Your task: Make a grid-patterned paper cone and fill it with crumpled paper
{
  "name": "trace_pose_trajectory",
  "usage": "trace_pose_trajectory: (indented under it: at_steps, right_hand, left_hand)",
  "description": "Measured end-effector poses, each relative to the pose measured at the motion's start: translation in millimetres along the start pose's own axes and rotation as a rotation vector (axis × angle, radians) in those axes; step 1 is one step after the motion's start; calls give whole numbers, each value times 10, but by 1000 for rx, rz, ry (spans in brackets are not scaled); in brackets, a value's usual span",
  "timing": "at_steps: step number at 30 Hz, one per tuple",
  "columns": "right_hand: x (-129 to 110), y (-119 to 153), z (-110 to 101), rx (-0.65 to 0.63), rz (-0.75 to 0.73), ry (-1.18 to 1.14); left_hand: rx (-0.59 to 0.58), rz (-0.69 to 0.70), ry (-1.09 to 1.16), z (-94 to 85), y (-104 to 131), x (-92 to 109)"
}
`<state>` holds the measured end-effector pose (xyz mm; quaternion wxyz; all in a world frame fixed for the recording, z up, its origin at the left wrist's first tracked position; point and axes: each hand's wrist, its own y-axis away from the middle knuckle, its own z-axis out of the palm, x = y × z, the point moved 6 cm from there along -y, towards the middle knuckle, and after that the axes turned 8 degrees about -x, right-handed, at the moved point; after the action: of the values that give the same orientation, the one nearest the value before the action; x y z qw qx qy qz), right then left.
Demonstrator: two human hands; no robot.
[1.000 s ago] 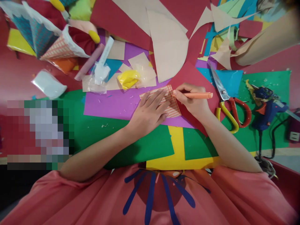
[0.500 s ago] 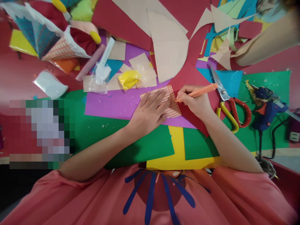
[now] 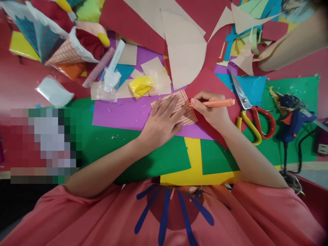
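My left hand (image 3: 164,118) lies flat with fingers spread over a small cream paper piece (image 3: 189,118), pressing it against the purple sheet. Orange stripes cover the paper, with crossing lines along its right edge. An orange marker (image 3: 217,103) is pinched in my right hand (image 3: 214,111), its tip at or very near that striped edge. The marker lies almost level, with its back end pointing right. Under the right hand spreads a red paper (image 3: 205,85). My left fingers hide part of the striped piece.
Scissors (image 3: 246,102) with red and yellow handles lie right of my right hand, and a blue glue gun (image 3: 292,119) farther right. Paper cones (image 3: 69,51), a white marker (image 3: 116,59), a yellow clay packet (image 3: 141,86) and a cream half-round paper (image 3: 183,48) lie beyond.
The marker tip has moved slightly up and left along the paper's right edge, and the marker has tilted flatter. The striped paper has shifted and turned a little under my left hand.
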<state>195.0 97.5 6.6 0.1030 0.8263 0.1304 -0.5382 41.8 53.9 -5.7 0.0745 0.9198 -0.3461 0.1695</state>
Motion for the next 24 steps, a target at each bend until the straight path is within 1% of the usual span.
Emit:
trace_pose_trajectory:
  at_steps: [6,12,15,19,24]
  right_hand:
    - [-2,-9,32,-21,12,6]
    - [46,-15,45,-44,92,-132]
    - [39,-17,39,-35,108,-176]
    - [18,-13,27,-3,96,-152]
    - [14,-7,43,-15,71,-82]
  left_hand:
    - [0,-6,10,3,-2,-1]
    - [30,15,-23,0,9,6]
    - [23,12,-4,11,11,-6]
    - [12,8,20,21,11,-21]
    - [39,23,-16,8,15,-8]
